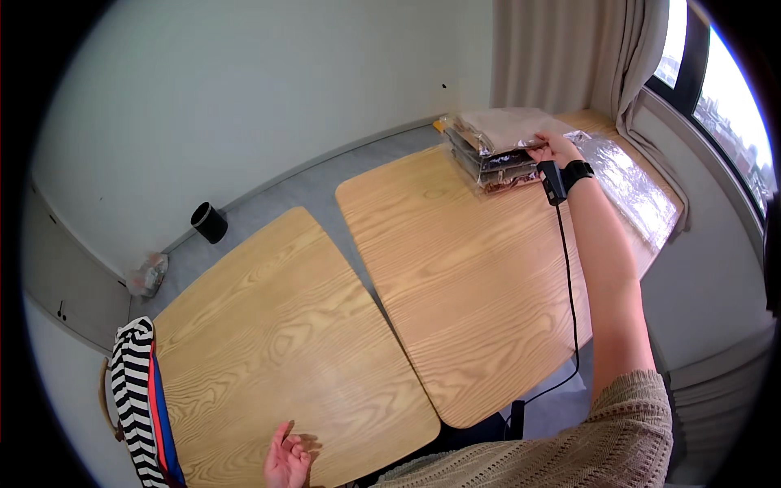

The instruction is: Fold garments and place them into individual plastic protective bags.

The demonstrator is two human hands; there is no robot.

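Note:
My right hand [556, 150] reaches to the far right, at the near right edge of a stack of folded garments in clear plastic bags. Its fingers close around the edge of the top one, a beige bagged garment [508, 128]. Beneath lie darker packages, among them a black-grey bagged garment [492, 162] and a brownish one at the bottom. A black device with a cable [552, 182] is strapped at my right wrist. Low in the picture, my left hand [287, 462] hovers by the table's near edge, palm up, fingers loosely apart, holding nothing.
Two wooden tables, a left one [268, 325] and a right one [455, 285], stand with a narrow gap between. Shiny clear plastic [630, 183] lies right of the stack. Striped cloth [133, 390] hangs at the far left edge. A black bin [209, 222] stands on the floor.

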